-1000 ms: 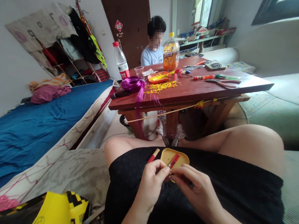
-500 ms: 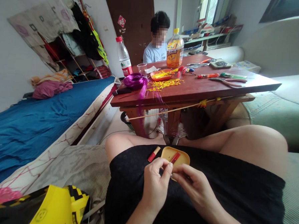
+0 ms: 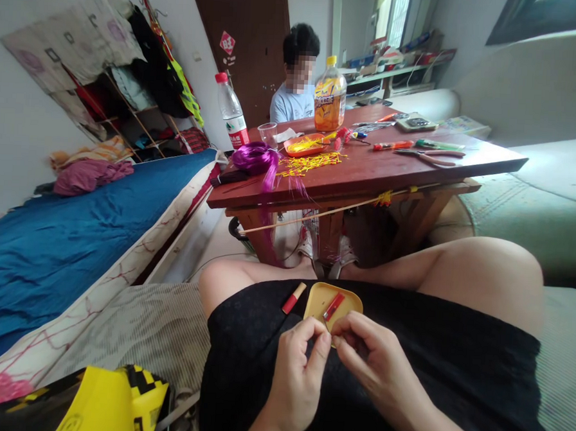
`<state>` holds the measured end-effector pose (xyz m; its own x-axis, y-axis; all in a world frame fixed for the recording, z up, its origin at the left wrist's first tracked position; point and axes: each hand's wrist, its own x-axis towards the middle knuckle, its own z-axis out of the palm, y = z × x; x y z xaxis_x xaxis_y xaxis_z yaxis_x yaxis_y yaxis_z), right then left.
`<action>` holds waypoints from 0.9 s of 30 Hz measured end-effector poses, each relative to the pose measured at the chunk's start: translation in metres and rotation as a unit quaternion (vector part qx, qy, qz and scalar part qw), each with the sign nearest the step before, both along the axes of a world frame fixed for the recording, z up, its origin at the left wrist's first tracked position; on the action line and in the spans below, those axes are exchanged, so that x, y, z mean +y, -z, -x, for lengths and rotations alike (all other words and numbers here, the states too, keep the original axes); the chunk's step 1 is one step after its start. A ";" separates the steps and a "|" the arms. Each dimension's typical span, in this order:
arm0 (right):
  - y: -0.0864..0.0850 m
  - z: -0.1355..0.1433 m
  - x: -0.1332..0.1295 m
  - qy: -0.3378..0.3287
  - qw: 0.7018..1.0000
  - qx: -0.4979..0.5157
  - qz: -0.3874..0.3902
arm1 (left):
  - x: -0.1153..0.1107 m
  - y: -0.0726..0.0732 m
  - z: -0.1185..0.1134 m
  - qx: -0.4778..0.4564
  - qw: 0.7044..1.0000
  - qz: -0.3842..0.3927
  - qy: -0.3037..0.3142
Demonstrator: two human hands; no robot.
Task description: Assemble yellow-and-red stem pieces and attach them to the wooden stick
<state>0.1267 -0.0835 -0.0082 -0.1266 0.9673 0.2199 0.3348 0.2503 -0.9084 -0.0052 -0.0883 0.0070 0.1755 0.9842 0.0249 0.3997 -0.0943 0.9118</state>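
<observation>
Handwork: seemingly fine pinching by the yellow tray (image 3: 353,297); next calls for steady fingertips.
Red-and-tan tube (image 3: 294,298): just left of the tray.
Left hand (image 3: 299,365): at the tray's near edge, finger and thumb together; contents hidden.
Red piece (image 3: 335,305): on the tray, just beyond the fingertips.
Right hand (image 3: 376,353): near the tray, fingers curled; grip unclear.

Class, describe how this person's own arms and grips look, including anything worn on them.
The left grip and right grip are ordinary human hands, without gloves. Both forearms are bare as far as they show: no sleeve, watch or bracelet, and no clear markings. The upper arms are out of view.
</observation>
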 end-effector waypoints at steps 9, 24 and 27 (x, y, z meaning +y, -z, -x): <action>0.000 -0.006 0.001 -0.039 0.997 0.056 0.034 | 0.005 0.002 0.001 -0.222 0.962 0.159 0.003; 0.002 -0.004 -0.002 -0.059 0.997 0.047 -0.020 | 0.012 -0.001 0.000 -0.180 0.968 0.171 -0.013; 0.004 -0.004 -0.003 -0.052 0.998 0.035 -0.020 | 0.012 0.000 -0.002 -0.194 0.964 0.183 -0.017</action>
